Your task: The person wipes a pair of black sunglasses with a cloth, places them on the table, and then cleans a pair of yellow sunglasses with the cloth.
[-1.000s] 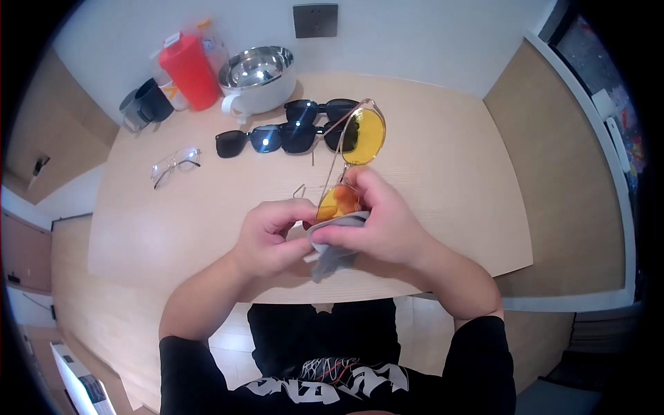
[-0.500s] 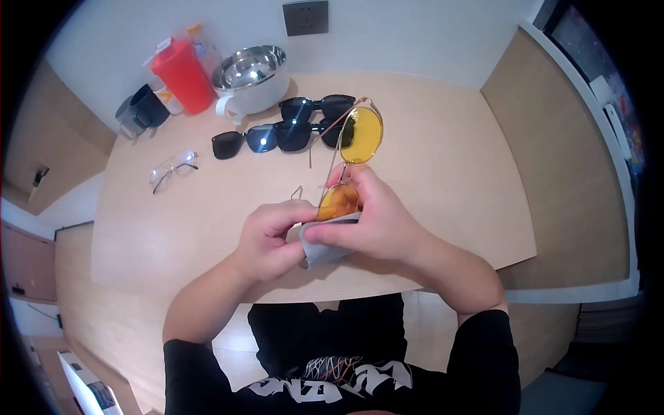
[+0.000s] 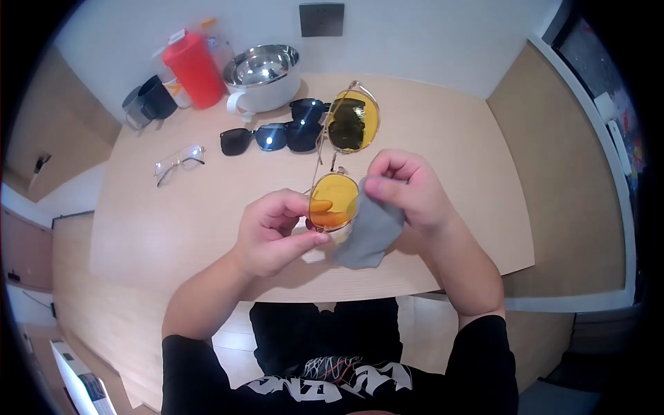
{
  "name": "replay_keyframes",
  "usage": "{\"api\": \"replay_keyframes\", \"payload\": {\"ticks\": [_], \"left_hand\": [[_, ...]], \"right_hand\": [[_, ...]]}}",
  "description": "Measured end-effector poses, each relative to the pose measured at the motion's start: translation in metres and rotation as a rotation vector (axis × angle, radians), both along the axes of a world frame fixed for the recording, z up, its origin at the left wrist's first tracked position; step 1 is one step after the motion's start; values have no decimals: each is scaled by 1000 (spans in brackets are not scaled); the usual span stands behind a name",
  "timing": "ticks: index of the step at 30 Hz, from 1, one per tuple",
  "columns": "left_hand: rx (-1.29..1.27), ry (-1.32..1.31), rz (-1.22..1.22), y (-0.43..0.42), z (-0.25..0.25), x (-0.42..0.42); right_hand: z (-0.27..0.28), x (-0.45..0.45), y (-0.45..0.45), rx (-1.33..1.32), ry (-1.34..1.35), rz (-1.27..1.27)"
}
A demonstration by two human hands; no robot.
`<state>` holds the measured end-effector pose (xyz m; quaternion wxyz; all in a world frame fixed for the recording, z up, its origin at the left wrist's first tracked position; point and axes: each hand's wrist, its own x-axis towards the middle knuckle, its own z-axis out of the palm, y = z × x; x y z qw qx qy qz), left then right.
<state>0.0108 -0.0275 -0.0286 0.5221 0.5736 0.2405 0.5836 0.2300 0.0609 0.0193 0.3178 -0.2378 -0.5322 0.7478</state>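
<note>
Yellow-lensed glasses (image 3: pixel 335 192) pinched in the left hand (image 3: pixel 271 232), a grey cloth (image 3: pixel 373 236) hanging from the right hand (image 3: pixel 420 197).
The left thumb and fingers grip the nearer lens's lower rim, seemingly to steady the frame with little cover over the lens front; fingers show through from behind. The right thumb and forefinger pinch the cloth's upper edge, so it drapes beside that lens; whether they touch, I cannot tell. The other lens, beyond the fingertips, overlaps two pairs of dark sunglasses (image 3: pixel 271 137), probably well above them. The tabletop (image 3: pixel 463 173) spreads rightward of the right fingers, likely giving sideways room; its near edge runs on the wrist side of both hands.
</note>
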Motion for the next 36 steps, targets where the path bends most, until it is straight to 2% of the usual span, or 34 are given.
{"api": "replay_keyframes", "payload": {"ticks": [9,12,15,18,21,24,33,36], "left_hand": [[9,-23,-21,-3,5,0],[39,-11,-23,-2,1,-1],[44,2,-54,0,-1,-3],[28,-15,-58,0,1,0],[-25,-2,-55,0,-1,4],[-79,35,-70,0,1,2],[10,-32,-66,1,-3,-2],[0,-78,-83,1,-2,-2]], "right_hand": [[-12,-1,8,52,93,-195],[-9,2,2,33,177,-101],[-8,-2,-4,39,82,-128],[-10,-9,-11,-212,69,-74],[-17,-11,-14,-370,262,76],[-20,-13,-14,-448,298,144],[-24,-11,-13,-400,460,255],[-29,-8,-9,-345,410,215]]}}
